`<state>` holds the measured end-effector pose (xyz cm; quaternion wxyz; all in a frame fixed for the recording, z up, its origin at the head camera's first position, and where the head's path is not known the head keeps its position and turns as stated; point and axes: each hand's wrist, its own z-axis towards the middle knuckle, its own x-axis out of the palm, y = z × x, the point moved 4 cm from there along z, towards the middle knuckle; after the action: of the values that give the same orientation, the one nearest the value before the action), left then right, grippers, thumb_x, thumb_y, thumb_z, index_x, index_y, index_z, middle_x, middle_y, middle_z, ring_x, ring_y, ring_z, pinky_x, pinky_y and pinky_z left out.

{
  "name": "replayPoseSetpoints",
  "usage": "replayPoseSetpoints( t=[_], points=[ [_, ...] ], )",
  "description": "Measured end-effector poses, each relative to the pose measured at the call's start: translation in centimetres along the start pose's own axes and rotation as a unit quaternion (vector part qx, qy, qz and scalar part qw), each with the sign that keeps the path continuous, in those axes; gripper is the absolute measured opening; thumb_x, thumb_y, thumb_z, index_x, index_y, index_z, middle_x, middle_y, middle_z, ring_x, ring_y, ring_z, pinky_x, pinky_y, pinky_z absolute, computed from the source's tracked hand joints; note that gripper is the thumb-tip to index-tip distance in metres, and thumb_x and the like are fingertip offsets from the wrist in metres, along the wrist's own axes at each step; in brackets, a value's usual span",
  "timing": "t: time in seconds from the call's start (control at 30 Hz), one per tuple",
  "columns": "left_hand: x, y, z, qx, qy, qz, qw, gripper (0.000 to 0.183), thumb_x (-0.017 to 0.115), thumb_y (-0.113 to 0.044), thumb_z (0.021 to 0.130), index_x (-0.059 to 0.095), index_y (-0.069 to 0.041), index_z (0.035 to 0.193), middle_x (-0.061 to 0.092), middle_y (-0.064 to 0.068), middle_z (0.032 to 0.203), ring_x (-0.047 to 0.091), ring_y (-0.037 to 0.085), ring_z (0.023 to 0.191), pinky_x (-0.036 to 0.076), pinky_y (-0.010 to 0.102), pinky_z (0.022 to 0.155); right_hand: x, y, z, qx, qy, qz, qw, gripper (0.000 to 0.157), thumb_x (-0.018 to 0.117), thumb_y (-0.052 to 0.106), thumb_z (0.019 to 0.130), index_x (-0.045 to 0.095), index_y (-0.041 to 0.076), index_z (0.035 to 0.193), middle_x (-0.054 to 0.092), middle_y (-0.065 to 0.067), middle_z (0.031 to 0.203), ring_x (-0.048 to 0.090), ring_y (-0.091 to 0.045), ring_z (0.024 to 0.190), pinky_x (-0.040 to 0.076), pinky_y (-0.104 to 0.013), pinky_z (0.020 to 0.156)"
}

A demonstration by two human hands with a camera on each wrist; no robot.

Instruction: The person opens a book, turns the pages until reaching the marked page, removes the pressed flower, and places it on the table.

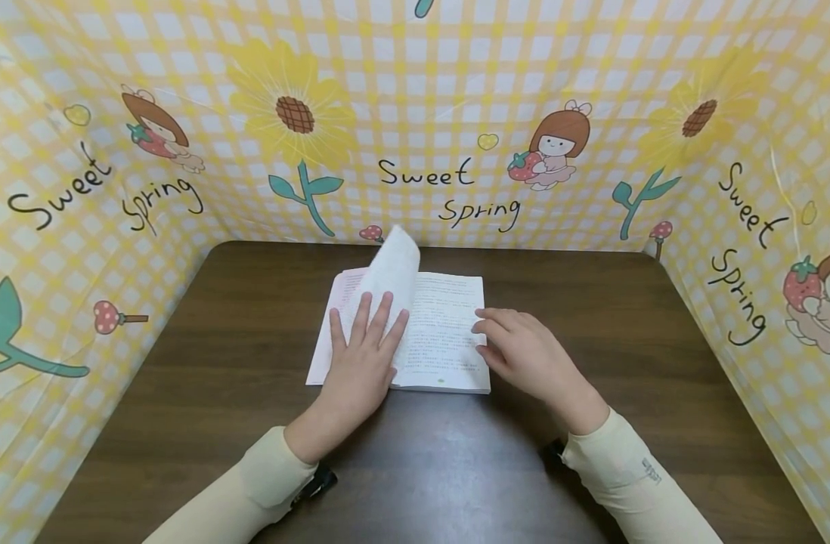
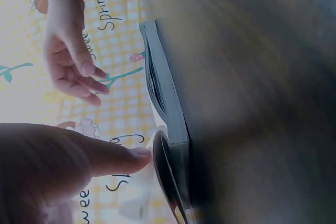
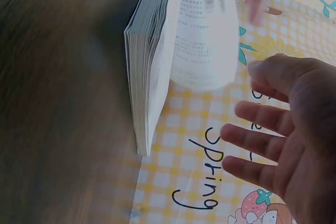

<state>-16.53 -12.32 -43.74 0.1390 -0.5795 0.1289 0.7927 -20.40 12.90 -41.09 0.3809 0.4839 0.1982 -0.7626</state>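
Note:
An open paperback book [image 1: 445,332] with printed text lies on the table. One page [image 1: 397,261] stands partly raised and curved near the spine, leaning to the left. My left hand [image 1: 360,363] is spread over the left side, its straight fingers against that page. In the left wrist view the left thumb [image 2: 118,158] points at the bent leaf by the book's edge. My right hand [image 1: 531,355] hovers by the book's right edge, fingers loosely bent. Seen from the right wrist, its fingers [image 3: 257,140] are spread apart with nothing between them, and the thick page block [image 3: 140,77] stands beyond.
The book rests on a dark brown wooden table [image 1: 252,317]. A yellow checked cloth [image 1: 415,113] with flowers and lettering walls in the back and both sides. Black straps [image 1: 314,483] show under the light sleeves [image 1: 252,483].

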Motion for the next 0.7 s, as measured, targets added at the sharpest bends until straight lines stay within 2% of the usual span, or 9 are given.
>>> replayPoseSetpoints(
  t=[0.17, 0.33, 0.53, 0.7],
  points=[
    [0.6, 0.0, 0.0, -0.013, 0.069, -0.025, 0.9972, 0.076, 0.075, -0.019, 0.092, 0.039, -0.014, 0.158, 0.027, 0.014, 0.168, 0.017, 0.043, 0.156, 0.011, 0.073, 0.118, 0.6, -0.1, 0.0, 0.005, 0.055, -0.002, 0.998, 0.03, 0.078, 0.023, 0.091, 0.069, 0.013, 0.117, 0.065, -0.01, 0.136, 0.063, -0.028, 0.123, 0.048, -0.049, 0.106],
    [1.1, 0.1, 0.0, -0.03, 0.126, -0.07, 0.9892, 0.062, 0.063, -0.013, 0.099, 0.041, -0.013, 0.157, 0.036, 0.015, 0.164, 0.031, 0.044, 0.15, 0.027, 0.072, 0.113, 1.0, -0.1, -0.1, 0.009, 0.107, 0.001, 0.994, 0.042, 0.08, 0.028, 0.09, 0.068, 0.012, 0.127, 0.06, -0.011, 0.143, 0.058, -0.03, 0.13, 0.043, -0.052, 0.112],
    [1.2, 0.2, -0.2, -0.044, 0.16, -0.099, 0.9811, 0.046, 0.052, -0.007, 0.102, 0.053, -0.01, 0.148, 0.045, 0.017, 0.158, 0.041, 0.044, 0.145, 0.04, 0.068, 0.107, 1.7, 0.0, -0.6, 0.0, 0.153, 0.007, 0.988, 0.054, 0.08, 0.035, 0.089, 0.066, 0.011, 0.135, 0.056, -0.012, 0.149, 0.054, -0.031, 0.137, 0.039, -0.057, 0.114],
    [1.5, 0.3, -0.2, -0.05, 0.176, -0.104, 0.9776, 0.042, 0.053, -0.012, 0.103, 0.058, -0.009, 0.144, 0.045, 0.016, 0.158, 0.041, 0.043, 0.145, 0.044, 0.067, 0.104, 2.3, 0.2, -1.0, -0.009, 0.188, 0.025, 0.982, 0.052, 0.081, 0.037, 0.088, 0.069, 0.011, 0.131, 0.059, -0.01, 0.147, 0.054, -0.03, 0.137, 0.038, -0.059, 0.114]
  ],
)
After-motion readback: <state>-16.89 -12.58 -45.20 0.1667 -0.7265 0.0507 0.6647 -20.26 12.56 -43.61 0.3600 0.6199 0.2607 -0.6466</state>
